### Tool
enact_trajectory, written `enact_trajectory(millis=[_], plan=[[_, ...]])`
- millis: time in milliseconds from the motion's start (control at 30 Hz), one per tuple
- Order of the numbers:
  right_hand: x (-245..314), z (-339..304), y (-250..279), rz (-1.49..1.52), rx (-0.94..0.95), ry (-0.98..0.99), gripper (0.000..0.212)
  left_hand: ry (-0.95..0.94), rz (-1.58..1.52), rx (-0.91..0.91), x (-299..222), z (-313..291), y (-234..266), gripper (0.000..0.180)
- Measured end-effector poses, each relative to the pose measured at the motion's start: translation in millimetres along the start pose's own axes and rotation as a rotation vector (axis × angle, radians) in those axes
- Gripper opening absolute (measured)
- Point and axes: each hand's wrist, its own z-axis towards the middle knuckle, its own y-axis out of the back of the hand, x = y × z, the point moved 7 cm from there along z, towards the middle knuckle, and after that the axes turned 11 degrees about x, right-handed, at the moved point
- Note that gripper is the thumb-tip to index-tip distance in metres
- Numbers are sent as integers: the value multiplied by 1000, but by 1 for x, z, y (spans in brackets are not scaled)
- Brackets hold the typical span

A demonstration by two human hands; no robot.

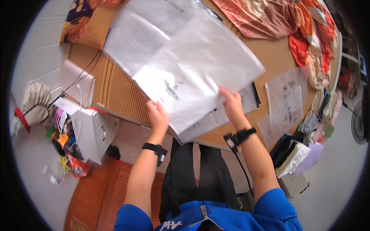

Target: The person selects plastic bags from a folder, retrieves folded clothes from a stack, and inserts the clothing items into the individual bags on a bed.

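A large translucent whitish plastic bag point(196, 73) with dark print spreads in front of me, over other plastic bags point(208, 125) on the table. My left hand point(158, 117) is closed at the bag's near left edge. At its near right part, my right hand point(233, 106) pinches the bag between thumb and fingers. The bag's right edge is slightly smeared by motion. Black straps with small devices sit on both wrists.
Corrugated cardboard point(115, 81) covers the table. Clear printed bags point(287, 96) lie at the right, crumpled orange-red fabric point(266, 19) at the far right, and a patterned cushion point(92, 23) at the far left. A white drawer cabinet point(98, 134) stands left; folded clothes point(295, 156) are stacked right.
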Motion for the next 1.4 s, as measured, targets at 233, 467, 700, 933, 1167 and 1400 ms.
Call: enact_trajectory(millis=[233,467,700,933,1167,1400], plan=[[-116,-46,82,150,-60,-232,31,259,95,127,45,-74,-50,21],[-141,-66,128,-250,-187,-473,28,382,119,143,69,-87,-68,22],[4,5,160,-1176,-468,313,36,407,-11,57,58,-89,-64,20],[54,44,110,-1484,-388,236,93,572,-413,-76,74,-103,-77,24],[47,47,104,-1470,-410,-34,92,631,380,-89,49,-96,-35,62],[42,56,108,-1391,-387,-23,86,664,-195,31,86,-60,-32,83]])
